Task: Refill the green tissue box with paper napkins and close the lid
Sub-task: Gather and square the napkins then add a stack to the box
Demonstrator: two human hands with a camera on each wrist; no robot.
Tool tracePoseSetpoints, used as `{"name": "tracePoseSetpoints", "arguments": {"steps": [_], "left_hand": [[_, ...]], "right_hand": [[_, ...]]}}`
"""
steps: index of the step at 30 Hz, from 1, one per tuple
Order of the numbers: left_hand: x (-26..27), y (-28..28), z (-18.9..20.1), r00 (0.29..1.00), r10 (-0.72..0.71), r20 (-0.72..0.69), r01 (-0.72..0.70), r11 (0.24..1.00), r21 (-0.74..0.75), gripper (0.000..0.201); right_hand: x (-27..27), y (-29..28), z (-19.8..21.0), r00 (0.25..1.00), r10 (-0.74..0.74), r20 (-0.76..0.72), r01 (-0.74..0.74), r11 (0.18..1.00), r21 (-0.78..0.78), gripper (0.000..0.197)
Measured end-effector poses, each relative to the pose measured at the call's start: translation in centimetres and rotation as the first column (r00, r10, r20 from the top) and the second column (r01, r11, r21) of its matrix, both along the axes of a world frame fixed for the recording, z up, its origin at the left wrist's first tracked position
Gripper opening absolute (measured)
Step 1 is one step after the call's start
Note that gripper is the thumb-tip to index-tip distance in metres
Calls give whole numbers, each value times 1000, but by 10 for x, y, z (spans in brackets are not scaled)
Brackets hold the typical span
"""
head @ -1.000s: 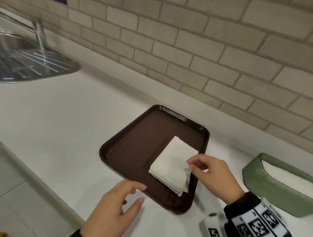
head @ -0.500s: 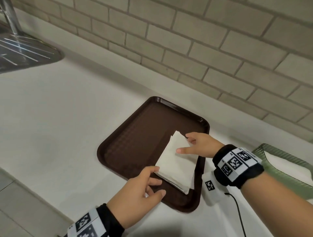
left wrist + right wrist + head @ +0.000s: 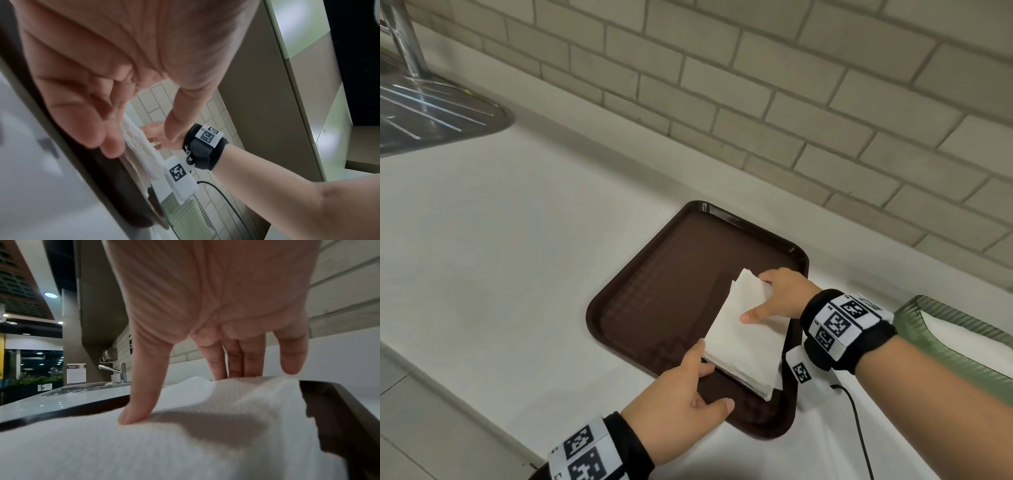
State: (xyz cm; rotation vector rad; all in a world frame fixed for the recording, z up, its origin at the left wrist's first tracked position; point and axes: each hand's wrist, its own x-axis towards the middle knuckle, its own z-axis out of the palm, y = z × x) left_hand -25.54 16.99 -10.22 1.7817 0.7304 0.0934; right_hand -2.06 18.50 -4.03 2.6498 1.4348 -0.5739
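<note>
A stack of white paper napkins [image 3: 743, 342] lies on the right side of a brown tray [image 3: 664, 291]. My right hand [image 3: 756, 298] grips the stack's far edge. Its thumb presses on top and its fingers [image 3: 236, 363] reach down behind the raised edge of the napkins [image 3: 185, 443]. My left hand [image 3: 714, 375] rests with straight fingers against the stack's near left edge, thumb held apart. The left wrist view shows those fingers [image 3: 98, 129] touching the layered napkin edge [image 3: 141, 152]. The green ribbed tissue box [image 3: 955, 346] stands open at the far right, with white napkins inside.
The tray sits on a white counter [image 3: 517, 240] below a brick wall. A steel sink drainboard [image 3: 431, 116] and tap [image 3: 404, 37] are at the far left. The counter's front edge runs along the lower left. A black cable [image 3: 859, 435] trails from my right wrist.
My right hand moved from the stack's right corner to its far edge and took hold there. My left hand reached forward until its fingers met the stack's near edge.
</note>
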Motion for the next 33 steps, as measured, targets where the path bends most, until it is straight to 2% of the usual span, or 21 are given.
{"name": "tracePoseSetpoints", "arguments": {"steps": [3,6,11,18,24,30,33], "left_hand": [[0,1,2,1000,-13,8,13,1000,9,87],[0,1,2,1000,-22,1,22,1000,19,86],[0,0,2,1000,-27,-14,28,999,26,88],[0,-2,1,999,-31,-14,32,999,17,89],[0,-3,2,999,-28,-27,29,999,24,89],[0,-4,5,999,-28,-41,30,998,52,90],[0,-5,5,998,-28,-48,31,998,58,90]], "right_hand": [[-3,-1,1,998,2,58,-4,999,45,84],[-7,-4,2,996,-4,90,-4,996,93,85],[-5,-7,4,994,-1,112,-19,985,174,67],[0,-14,6,992,41,121,-72,960,269,30],[3,-15,3,990,23,138,-64,953,297,30],[6,-13,-2,992,23,127,-68,931,358,7],[5,-14,2,996,10,86,-44,914,402,6]]}}
